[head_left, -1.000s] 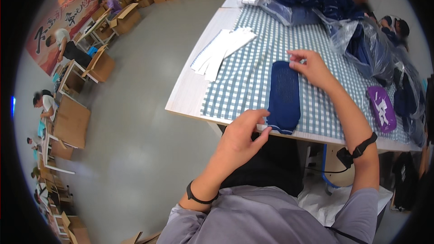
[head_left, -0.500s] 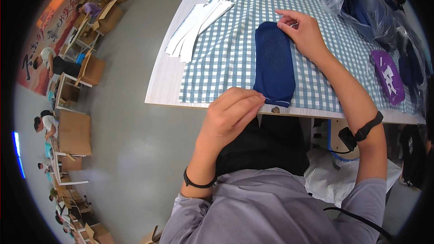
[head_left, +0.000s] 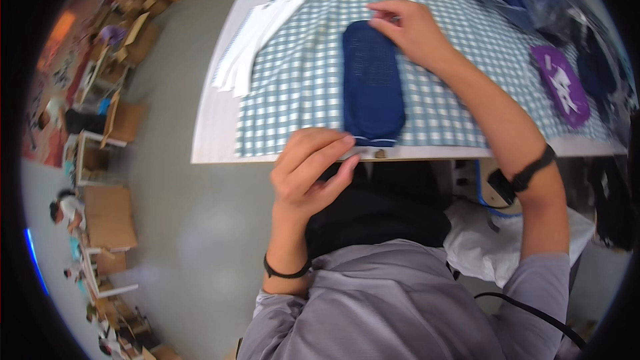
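Left fingers [head_left: 325,155] have parted at the flat, oblong, dot-textured navy sock [head_left: 373,83].

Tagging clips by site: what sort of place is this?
Likely a garment packing or sorting workshop: a flat, dark blue, sock-shaped fabric piece lies in front, clear plastic bags of dark blue fabric sit at upper right, and large brown cardboard boxes stand beside a row of other workers.
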Demonstrator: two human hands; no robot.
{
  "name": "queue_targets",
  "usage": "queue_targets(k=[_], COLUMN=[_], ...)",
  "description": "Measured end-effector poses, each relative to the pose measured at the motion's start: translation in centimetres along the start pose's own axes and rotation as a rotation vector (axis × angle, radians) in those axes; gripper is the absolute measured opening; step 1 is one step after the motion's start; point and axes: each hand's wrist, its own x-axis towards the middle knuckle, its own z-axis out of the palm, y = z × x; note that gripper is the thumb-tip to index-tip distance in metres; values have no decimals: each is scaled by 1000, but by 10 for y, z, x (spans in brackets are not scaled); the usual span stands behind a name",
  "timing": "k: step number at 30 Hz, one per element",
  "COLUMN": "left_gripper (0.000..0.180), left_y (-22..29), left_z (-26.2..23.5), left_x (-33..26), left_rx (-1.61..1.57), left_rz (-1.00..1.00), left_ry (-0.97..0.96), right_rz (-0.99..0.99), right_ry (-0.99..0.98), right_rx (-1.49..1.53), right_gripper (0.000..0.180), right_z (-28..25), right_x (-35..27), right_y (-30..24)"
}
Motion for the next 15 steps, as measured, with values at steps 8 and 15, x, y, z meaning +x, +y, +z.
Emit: queue_targets(k=[8, 15], left_gripper=[90, 57], left_y=[115, 170], left_z=[84, 89], left_x=[68, 125], left_rx=[-601, -579], left_rz=[-64, 105], left_ry=[-307, 59], right_rz=[17, 81], right_ry=[84, 668], right_rx=[106, 374], right_gripper=[43, 15], right_z=[-80, -250], right_x=[116, 221], right_y=[-37, -64])
